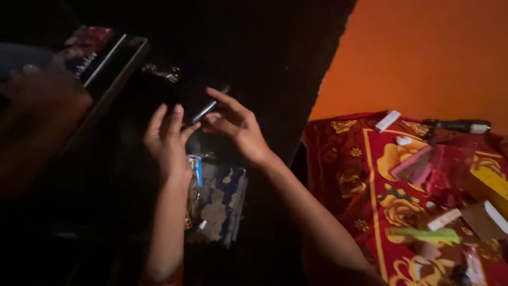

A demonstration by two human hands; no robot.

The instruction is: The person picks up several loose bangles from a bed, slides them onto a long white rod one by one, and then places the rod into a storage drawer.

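While both arms reach up and forward into a very dark area, the left hand (168, 139) is raised with its back toward the camera, fingers held loosely together and curled slightly, the fingertips meeting the lower end of a slim dark rod-shaped object with a pale glinting edge (208, 108). Opposite it, the right hand (236, 126) is half open with fingers fanned and bent, its thumb and forefinger closing on the upper part of that same slim object, which slants up to the right between the two hands, held in the air. Whether it is a pen, a tool or something else cannot be told in this light. Below the hands lies a patterned blue and tan flat packet (225, 204), with a small blue and white carton (195, 168) just beside the left wrist. To the upper left a dark box with a glossy printed lid (100, 53) sits tilted, and a small shiny crumpled wrapper (161, 72) lies near it. At right, against an orange wall (423, 58), a red cloth with yellow flower pattern (349, 175) carries scattered items: a small white rectangular box (387, 121), a dark cylindrical torch (457, 126) and a pale green stick (423, 235).
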